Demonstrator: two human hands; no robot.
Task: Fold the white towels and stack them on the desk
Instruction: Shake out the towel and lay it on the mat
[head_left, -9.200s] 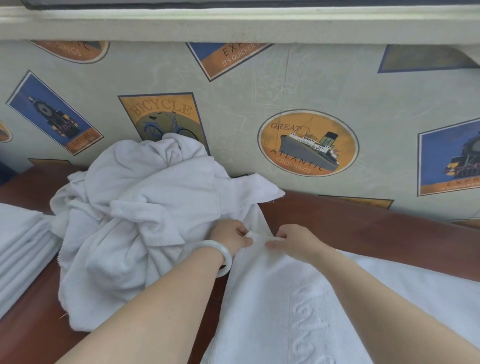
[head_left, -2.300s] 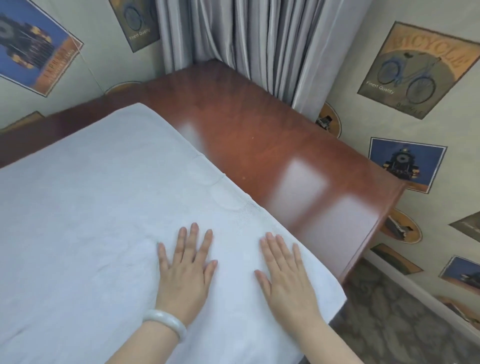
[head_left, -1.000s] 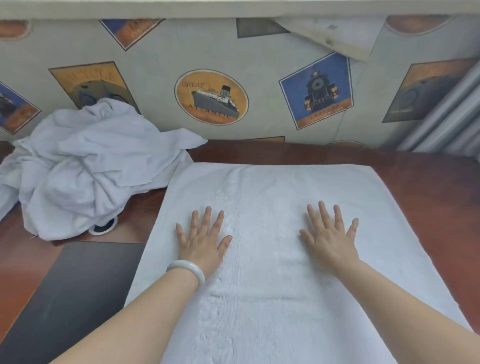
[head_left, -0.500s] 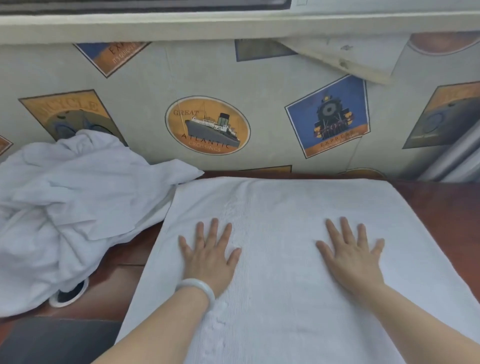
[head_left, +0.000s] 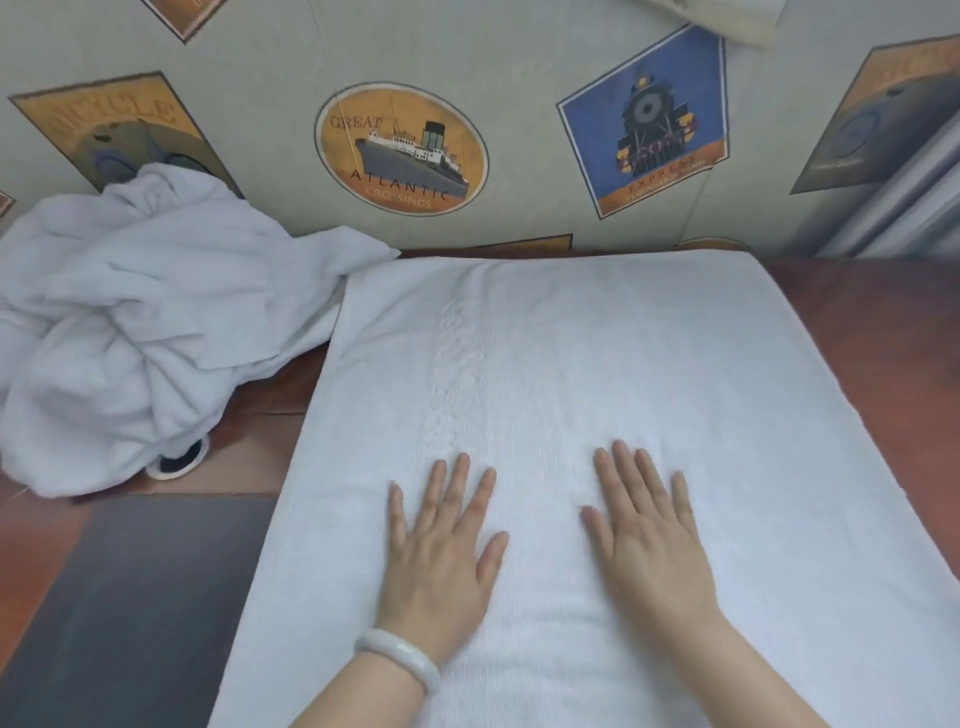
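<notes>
Both flat and gripping nothing, my left hand and right hand have slid inward across the spread white towel, so I judge smoothing done, folding next.

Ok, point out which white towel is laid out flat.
The flat towel under the left hand and right hand, both palms down; the crumpled pile to its left lies bunched up.
</notes>
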